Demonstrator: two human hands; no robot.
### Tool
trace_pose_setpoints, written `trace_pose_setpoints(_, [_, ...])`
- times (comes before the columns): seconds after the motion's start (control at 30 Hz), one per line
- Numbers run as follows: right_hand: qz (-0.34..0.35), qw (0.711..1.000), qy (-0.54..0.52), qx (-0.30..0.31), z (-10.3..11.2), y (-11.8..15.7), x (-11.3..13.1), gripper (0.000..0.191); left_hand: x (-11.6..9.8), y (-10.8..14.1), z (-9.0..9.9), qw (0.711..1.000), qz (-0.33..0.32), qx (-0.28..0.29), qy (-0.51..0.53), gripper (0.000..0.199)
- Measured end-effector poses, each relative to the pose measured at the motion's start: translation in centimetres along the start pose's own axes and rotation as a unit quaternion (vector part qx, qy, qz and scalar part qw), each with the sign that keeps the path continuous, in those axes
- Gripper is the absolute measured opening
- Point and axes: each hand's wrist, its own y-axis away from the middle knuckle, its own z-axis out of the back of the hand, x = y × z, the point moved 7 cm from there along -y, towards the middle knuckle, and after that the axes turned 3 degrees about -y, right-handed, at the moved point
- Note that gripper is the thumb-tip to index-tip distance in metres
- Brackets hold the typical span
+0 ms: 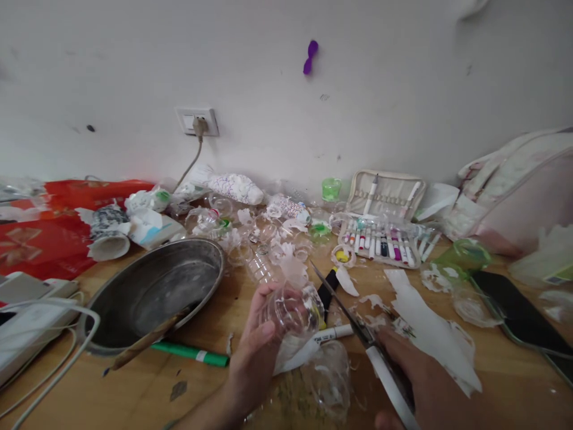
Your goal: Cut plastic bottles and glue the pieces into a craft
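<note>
My left hand (253, 358) is wrapped round a clear, cut plastic bottle piece (290, 310), held above the wooden table. To its right, my right hand (416, 376) grips scissors (360, 328) with dark blades and a white handle. The blades point up and to the left, beside the bottle piece, with a visible space between them and it. Another clear plastic piece (331, 382) lies below, near a white marker (333, 334). A black and yellow tool (328, 289) is partly hidden behind the bottle piece.
Left stands a metal basin (219, 269) with a brush (147, 340) across its rim, near a green marker (192, 353). Cut plastic and paper scraps cover the back. Right are a marker case (385, 185), torn white paper (430, 322), a phone (523, 310) and a backpack (523, 191).
</note>
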Motion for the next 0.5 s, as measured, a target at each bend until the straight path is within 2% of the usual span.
trace_pose_setpoints(0.1, [-0.009, 0.999, 0.037, 0.01, 0.1, -0.2, 0.3, 0.07, 0.0, 0.1, -0.2, 1.0, 0.006, 0.006, 0.01, 0.037])
trace_pose_setpoints(0.27, [0.029, 0.999, 0.042, 0.008, 0.2, -0.3, 1.1, 0.062, -0.2, 0.0, -0.2, 1.0, -0.004, 0.014, 0.001, 0.035])
trace_pose_setpoints(0.5, [0.024, 0.999, -0.031, 0.006, -1.1, 0.1, -0.9, 0.081, -0.5, -0.2, -0.8, 0.998, -0.026, 0.05, 0.025, 0.037])
